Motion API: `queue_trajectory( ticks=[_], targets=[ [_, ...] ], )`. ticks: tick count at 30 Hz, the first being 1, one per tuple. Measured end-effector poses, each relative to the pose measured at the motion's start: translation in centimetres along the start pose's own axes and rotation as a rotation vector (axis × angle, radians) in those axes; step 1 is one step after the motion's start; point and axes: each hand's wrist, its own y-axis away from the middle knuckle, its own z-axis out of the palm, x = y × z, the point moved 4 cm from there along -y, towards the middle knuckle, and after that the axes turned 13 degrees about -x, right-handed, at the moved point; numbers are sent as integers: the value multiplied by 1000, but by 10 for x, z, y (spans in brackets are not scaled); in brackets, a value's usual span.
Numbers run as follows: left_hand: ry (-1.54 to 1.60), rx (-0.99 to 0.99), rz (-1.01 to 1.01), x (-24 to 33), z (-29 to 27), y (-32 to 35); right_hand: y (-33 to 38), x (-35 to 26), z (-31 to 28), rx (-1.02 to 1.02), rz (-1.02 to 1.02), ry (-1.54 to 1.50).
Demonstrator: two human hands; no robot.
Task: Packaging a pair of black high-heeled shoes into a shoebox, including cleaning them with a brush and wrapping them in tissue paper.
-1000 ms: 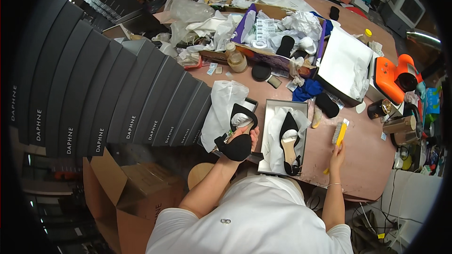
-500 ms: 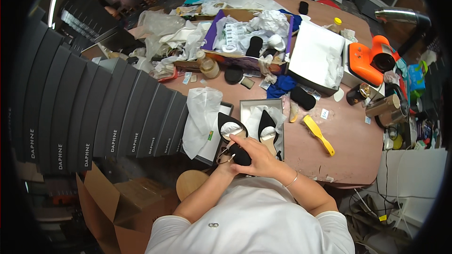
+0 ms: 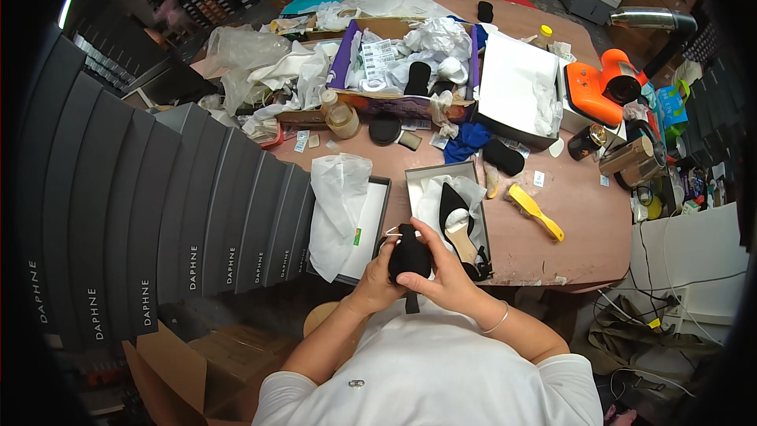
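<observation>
Close to my body, I hold a black shoe (image 3: pixel 410 260) between both hands, its rounded black part turned up toward me and a short black strap hanging below. My left hand (image 3: pixel 377 280) grips its left side, fingers curled round it. From the right, my right hand (image 3: pixel 448 274) closes on it with the thumb across the black surface. The matching black pointed shoe (image 3: pixel 452 203) lies in an open grey shoebox (image 3: pixel 424 173) on white tissue paper. Left of it, white tissue (image 3: pixel 337 209) covers part of a grey box part (image 3: pixel 380 205).
Tall stacks of dark grey shoeboxes (image 3: pixel 169 213) stand on the left. A yellow-handled brush (image 3: pixel 536 211) and a black pad (image 3: pixel 503 157) lie right of the shoebox. Farther back are a purple box (image 3: pixel 344 59) of crumpled paper, a glass bottle (image 3: pixel 341 117) and an orange device (image 3: pixel 595 93).
The held shoe has been lifted toward me and turned, so its pointed toe no longer shows. Both hands have shifted their grip around it. The view has moved slightly.
</observation>
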Motion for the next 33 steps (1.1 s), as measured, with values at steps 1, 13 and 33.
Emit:
queue_trajectory(
  ticks=[1,13,33],
  targets=[
    [90,-47,32,0,-5,-1,1,-1,-2,-12,-4,3],
    [445,-342,-5,-13,3,5,11,18,-19,-126,49,-356],
    [509,-112,-177,4,6,-33,-46,247,-221,246,361,590]
  ],
)
